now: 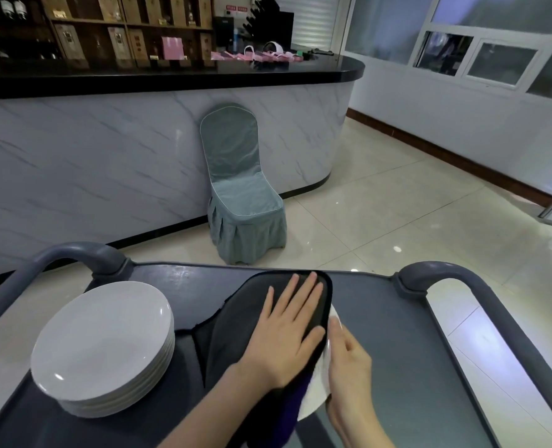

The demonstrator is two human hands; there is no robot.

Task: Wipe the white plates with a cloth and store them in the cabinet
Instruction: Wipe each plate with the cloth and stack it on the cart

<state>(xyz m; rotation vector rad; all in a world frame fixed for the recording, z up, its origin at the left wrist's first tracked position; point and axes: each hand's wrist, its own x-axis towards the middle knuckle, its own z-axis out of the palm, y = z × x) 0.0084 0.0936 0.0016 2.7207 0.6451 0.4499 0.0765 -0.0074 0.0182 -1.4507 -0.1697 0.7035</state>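
One grey cart (397, 334) carries all; a plate stack (103, 344) waits at its left, probably unwiped; the cloth (242, 318) drapes one plate (316, 389); left hand (287, 334) presses flat, fingers (310, 292) released, to rub; right hand (349, 360), fingers (336, 331) grasping the rim, probably steadies it; far signs (236, 8) are unreadable.

- I read this site as a restaurant or banquet venue, front-of-house area.
- Long bar counter (171, 77): black top, marble-pattern front.
- Wooden shelving (106, 24) behind it holds bottles and boxed liquor.
- Banquet chair (242, 189) in a pleated grey-green cover stands against the counter.
- Grey service cart (397, 334) before me carries a stack of white plates (103, 344).
- Glossy tiled floor (397, 205) throughout.
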